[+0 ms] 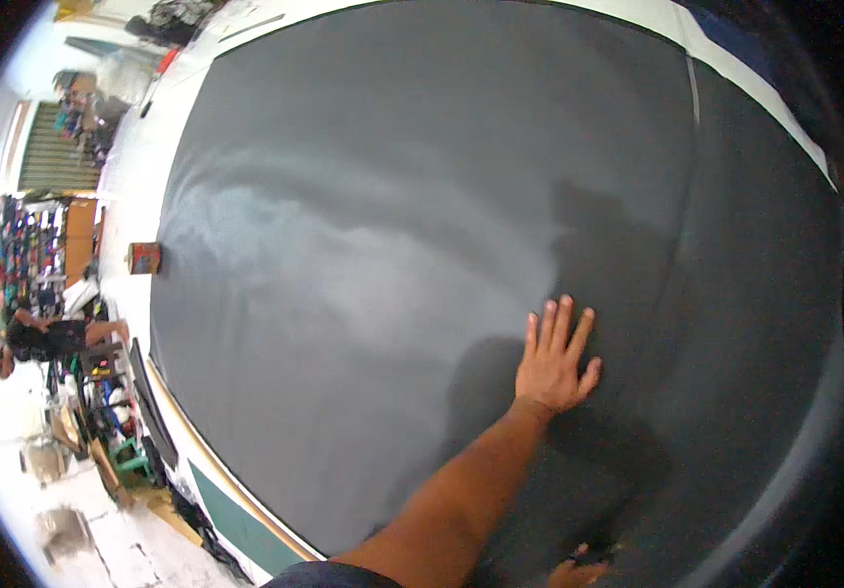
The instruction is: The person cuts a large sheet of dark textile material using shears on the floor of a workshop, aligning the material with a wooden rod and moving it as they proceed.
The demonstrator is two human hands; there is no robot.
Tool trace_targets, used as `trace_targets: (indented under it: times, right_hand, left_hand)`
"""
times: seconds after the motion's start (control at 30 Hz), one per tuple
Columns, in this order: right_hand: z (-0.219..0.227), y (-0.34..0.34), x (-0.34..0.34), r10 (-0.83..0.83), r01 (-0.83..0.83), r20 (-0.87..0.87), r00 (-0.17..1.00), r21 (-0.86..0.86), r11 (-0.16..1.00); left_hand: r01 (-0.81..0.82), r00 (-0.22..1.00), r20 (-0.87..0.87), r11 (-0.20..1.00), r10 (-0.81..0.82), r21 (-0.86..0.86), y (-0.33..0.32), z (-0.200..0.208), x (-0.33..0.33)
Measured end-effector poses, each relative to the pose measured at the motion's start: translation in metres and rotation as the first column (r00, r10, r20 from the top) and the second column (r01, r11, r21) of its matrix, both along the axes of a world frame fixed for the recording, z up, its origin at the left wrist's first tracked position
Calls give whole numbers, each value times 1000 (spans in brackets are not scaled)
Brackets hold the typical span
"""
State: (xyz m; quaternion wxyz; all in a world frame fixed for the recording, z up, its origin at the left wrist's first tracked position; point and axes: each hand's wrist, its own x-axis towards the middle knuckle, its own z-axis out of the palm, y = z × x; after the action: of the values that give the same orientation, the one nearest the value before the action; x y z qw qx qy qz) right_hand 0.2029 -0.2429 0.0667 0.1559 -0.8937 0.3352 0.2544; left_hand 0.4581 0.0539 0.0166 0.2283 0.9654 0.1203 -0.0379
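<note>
A large sheet of smooth dark grey material [363, 284], perhaps cloth or faux leather, is spread over a wide white table and fills most of the view. My left hand [551, 367] lies palm down on it, right of the middle, fingers spread and holding nothing. Faint ripples and glossy patches show in the sheet to the left of this hand. At the lower edge, only a small, dim part of my right hand [579, 571] comes into view. Its fingers are mostly hidden, so what it holds, if anything, is unclear.
A brownish-red tin [145, 258] stands on the white table rim [133, 186] at left. A pale wooden strip [216, 451] runs along the lower left edge. Farther left are a person in dark clothes [49, 336], a green stool [130, 459] and crowded shelves [30, 250].
</note>
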Motion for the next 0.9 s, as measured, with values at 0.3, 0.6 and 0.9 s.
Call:
trace_targets:
  times: [0.3,0.6,0.9]
  right_hand:
    - [-53,28,-50,60,77,629,775,-189,979]
    - [-61,11,-77,76,73,670,738,-192,979]
    - [15,-42,-287,-84,-85,611,787,243,966]
  left_hand:
    - [51,984,163,992,-70,119,-7,-9,-8]
    - [161,871,467,808,154,-567,19,120,-119]
    - [-123,810,-582,991,68,-55,230,128,-708]
